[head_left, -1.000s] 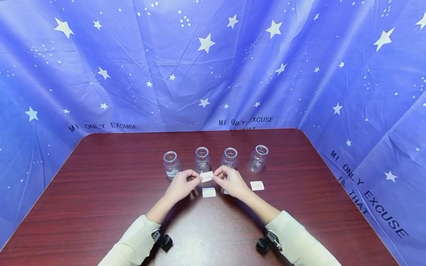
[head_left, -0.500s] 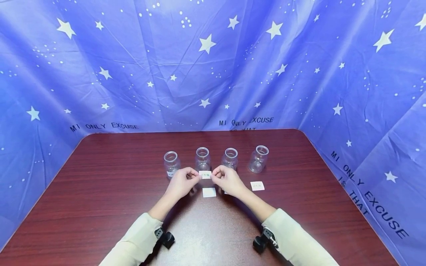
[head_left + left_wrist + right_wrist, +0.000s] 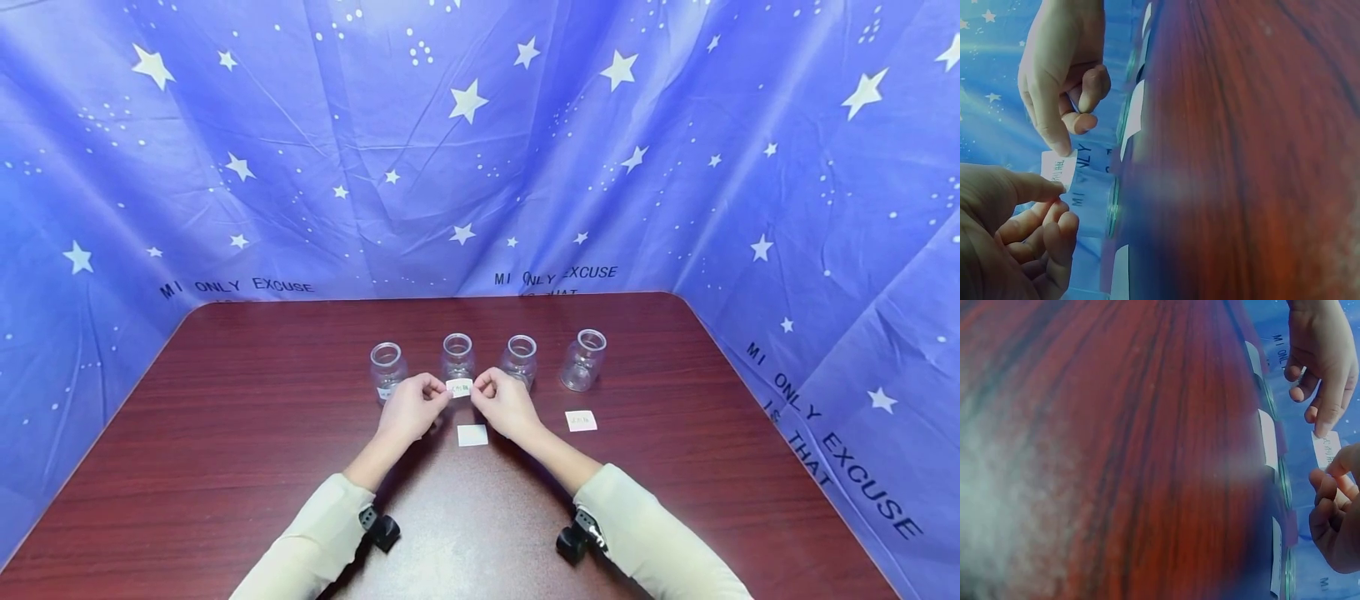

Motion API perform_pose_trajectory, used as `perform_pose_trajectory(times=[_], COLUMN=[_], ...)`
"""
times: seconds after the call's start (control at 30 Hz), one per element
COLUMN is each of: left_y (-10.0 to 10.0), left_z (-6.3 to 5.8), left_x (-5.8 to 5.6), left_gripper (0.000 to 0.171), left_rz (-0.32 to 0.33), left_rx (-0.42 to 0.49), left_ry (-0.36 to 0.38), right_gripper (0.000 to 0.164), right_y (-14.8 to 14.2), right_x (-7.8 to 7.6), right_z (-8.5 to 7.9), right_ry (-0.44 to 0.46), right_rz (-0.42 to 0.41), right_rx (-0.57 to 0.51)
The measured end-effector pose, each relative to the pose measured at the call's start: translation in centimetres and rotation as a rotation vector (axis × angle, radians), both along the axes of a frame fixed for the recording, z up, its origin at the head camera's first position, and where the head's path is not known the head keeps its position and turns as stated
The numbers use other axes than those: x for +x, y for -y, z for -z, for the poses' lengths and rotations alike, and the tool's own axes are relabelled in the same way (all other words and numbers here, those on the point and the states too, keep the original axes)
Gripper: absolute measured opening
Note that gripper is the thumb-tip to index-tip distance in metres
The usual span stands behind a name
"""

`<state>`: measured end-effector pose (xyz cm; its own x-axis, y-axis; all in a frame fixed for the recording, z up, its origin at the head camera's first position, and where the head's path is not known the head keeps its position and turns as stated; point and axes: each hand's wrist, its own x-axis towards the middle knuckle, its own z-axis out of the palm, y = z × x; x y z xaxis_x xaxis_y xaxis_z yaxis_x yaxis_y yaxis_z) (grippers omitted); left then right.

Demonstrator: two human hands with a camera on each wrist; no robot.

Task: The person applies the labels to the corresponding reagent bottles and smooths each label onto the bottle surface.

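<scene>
A small white label point(image 3: 459, 388) with handwritten characters is stretched between both hands, right before the second glass jar point(image 3: 457, 354) from the left, overlapping its lower part in the head view. My left hand point(image 3: 411, 408) pinches its left end between thumb and forefinger. The other end is pinched by my right hand point(image 3: 510, 406). In the left wrist view the label point(image 3: 1059, 170) is seen raised above the table level, its corners under the fingertips. The leftmost jar point(image 3: 387, 367) bears a similar label point(image 3: 384, 393), partly covered by my left hand.
Two more clear jars, the third point(image 3: 520, 354) and the rightmost point(image 3: 583, 362), stand upright in the same row. A blank white slip point(image 3: 472, 435) lies below the hands; a written slip point(image 3: 581, 421) lies at the right. A starry blue curtain point(image 3: 465, 167) surrounds the brown table point(image 3: 225, 417).
Both hands have carried the label slightly forward, up to the second jar, and levelled it from a tilt. The slip partly visible under my right hand is now hidden in the head view.
</scene>
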<state>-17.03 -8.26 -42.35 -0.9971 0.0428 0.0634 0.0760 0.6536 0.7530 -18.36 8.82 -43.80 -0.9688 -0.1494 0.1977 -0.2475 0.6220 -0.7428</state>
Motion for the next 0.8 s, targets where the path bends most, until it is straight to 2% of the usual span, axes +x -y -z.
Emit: perform_pose_trajectory(times=[0.43,0.8], left_y=[-0.36,-0.48], left_z=[0.10,-0.01], left_x=[-0.37,-0.57], left_gripper=[0.009,0.012], left_rz=[-0.052,-0.072], left_rx=[-0.098,-0.127], left_ry=[-0.052,-0.055], right_gripper=[0.003,0.005], right_y=[0.47,0.44], right_x=[-0.42,-0.65], right_z=[0.27,0.37], right_ry=[-0.034,-0.061], right_rz=[0.062,0.067], right_rx=[0.061,0.079])
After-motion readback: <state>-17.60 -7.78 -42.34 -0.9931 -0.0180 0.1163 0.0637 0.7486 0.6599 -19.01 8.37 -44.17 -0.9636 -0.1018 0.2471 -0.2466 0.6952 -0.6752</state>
